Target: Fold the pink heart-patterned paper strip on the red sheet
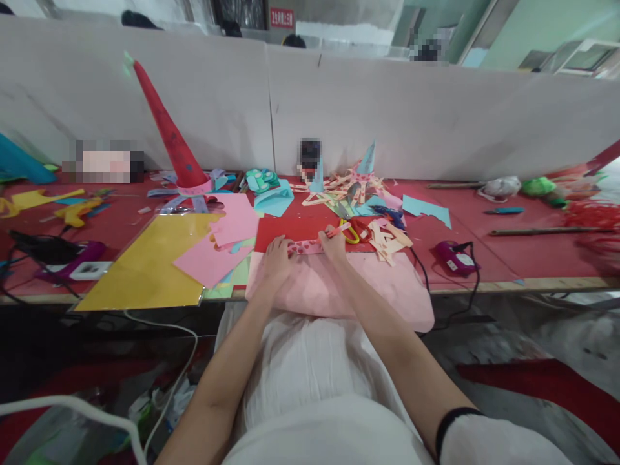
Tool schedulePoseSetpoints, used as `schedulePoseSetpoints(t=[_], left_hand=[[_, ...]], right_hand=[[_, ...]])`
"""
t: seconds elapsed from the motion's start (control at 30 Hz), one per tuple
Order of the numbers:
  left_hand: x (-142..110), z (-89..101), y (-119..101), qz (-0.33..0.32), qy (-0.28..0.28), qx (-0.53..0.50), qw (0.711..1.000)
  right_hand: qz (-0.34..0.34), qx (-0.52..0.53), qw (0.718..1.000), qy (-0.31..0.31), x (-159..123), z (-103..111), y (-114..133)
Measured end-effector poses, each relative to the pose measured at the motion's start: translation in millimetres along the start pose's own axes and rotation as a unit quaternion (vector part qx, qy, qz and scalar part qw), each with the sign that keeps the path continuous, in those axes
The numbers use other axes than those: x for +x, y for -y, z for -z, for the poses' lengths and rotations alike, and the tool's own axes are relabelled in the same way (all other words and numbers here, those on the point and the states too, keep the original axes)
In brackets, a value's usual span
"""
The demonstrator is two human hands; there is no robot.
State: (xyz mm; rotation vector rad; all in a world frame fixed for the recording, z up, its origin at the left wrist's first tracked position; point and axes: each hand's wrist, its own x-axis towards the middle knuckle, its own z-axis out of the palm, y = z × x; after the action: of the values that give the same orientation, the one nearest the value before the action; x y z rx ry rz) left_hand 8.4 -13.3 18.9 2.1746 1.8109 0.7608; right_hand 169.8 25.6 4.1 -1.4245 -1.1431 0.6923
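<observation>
My right hand point(333, 247) is closed around a pink-red pen point(345, 228), which slants up to the right from between the fingers. Under it lies a pink strip with red heart shapes point(304, 248). At the strip's left end rests my left hand point(278, 259), its fingers stretched out over the paper. The strip lies across the border of a red sheet point(281, 229) and a pale pink sheet point(310, 284), which hangs over the table's front edge. The pen's tip is hidden by my right hand. Yellow-handled scissors point(355, 231) lie just beyond my right hand.
Cut paper strips point(387, 240) are heaped at right, near a purple device with a cable point(456, 258). To the left are pink paper pieces point(213, 255), a yellow sheet point(150, 265) and a tall red cone point(169, 129). A grey partition point(217, 97) stands behind the table.
</observation>
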Motion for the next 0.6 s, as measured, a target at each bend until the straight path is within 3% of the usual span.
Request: schedulePoseSetpoints(t=[0.23,0.6], left_hand=[[-0.2,1.4,-0.7,0.002,0.006,-0.002,1.0],[-0.1,-0.8,0.0,-0.001,-0.012,-0.009,1.0]], right_hand=[[-0.021,0.026,0.999,0.015,-0.7,0.8,2.1],[0.023,-0.008,1.0,0.005,2.6,0.7,-6.5]])
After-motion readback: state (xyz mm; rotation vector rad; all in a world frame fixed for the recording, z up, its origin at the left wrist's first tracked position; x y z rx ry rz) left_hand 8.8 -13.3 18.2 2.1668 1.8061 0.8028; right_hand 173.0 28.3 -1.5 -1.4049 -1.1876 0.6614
